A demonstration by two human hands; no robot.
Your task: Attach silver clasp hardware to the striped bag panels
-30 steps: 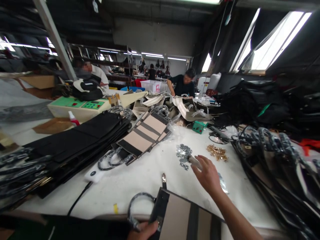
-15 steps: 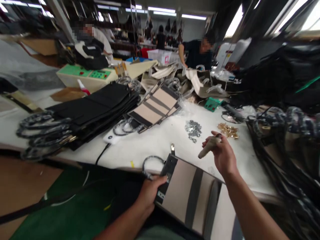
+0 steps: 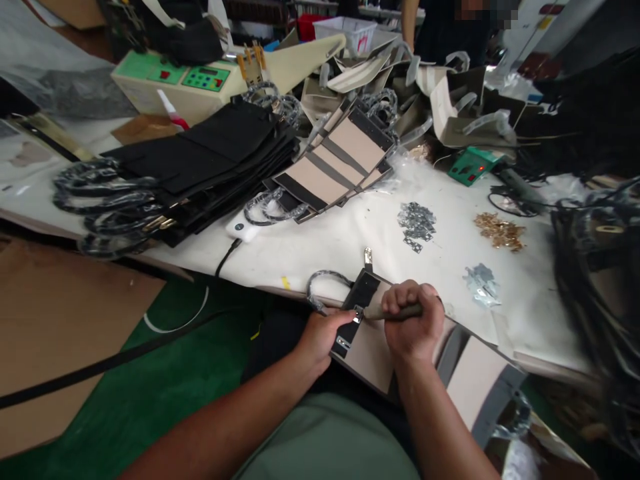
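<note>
Beige-and-black bag panel (image 3: 370, 347) rests over the lap at the counter (image 3: 320, 260) edge; left hand (image 3: 320, 337) pinches its black strip, right hand (image 3: 413, 323) fists the tool (image 3: 395, 312). Best keep the tip square on the metal fitting (image 3: 358, 311).

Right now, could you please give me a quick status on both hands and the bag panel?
Left hand steadies the bag panel at its black edge. Right hand grips a hand tool, tip on the metal fitting. Nothing in the way.

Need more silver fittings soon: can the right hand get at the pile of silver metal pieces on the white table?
Probably yes: the silver pile lies uncovered beyond the right hand, but that hand grips a tool.
</note>
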